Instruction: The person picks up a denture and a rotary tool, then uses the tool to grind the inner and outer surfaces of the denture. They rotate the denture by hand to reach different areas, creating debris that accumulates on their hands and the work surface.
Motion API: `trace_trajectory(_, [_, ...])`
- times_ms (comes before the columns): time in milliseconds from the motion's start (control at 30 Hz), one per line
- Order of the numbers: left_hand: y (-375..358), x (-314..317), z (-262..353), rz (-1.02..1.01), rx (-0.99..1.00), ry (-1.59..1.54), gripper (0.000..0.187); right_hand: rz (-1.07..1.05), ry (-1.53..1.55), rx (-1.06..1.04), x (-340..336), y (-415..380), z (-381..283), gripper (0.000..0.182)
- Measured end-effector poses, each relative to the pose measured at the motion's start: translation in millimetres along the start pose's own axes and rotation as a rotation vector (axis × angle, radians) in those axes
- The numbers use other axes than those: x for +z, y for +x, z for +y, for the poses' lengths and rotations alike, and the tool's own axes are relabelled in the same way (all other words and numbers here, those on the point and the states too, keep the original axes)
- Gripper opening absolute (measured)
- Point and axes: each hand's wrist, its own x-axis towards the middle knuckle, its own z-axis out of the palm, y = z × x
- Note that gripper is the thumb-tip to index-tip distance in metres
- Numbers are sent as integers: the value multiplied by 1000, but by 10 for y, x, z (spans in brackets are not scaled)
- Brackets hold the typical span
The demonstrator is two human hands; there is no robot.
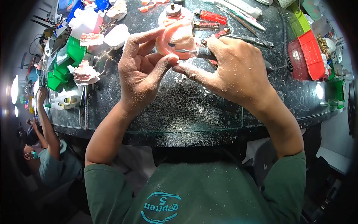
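Observation:
A pink, curved denture base [162, 47] is pinched between the thumb and fingers of my left hand [140, 71]. My right hand [238, 69] grips a dark rotary handpiece [205, 53], its metal bur right at the denture's inner edge. The two thumbs meet close together below the piece. White shavings cling to both hands and lie scattered over the dark bench [209, 115] under them. Just behind the denture is a pale, rounded form with pink on it [179, 31].
Plaster models [116, 36] and green bins [76, 50] crowd the left. Red-handled tools [212, 16] and a toothbrush [255, 24] lie at the back. On the right are a red bin [311, 54] and a coiled cord [288, 56]. Another person [56, 164] sits at far left.

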Motion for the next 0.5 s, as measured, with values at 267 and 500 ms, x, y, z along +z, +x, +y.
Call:
trace_trajectory(267, [-12,8,-13,7,94,154,46,-47,-64,17,-7,12,-36,68])
trace_trajectory(500, [-16,-1,-28,-4,122,208,46,-41,-79,4,-32,26,-35,66])
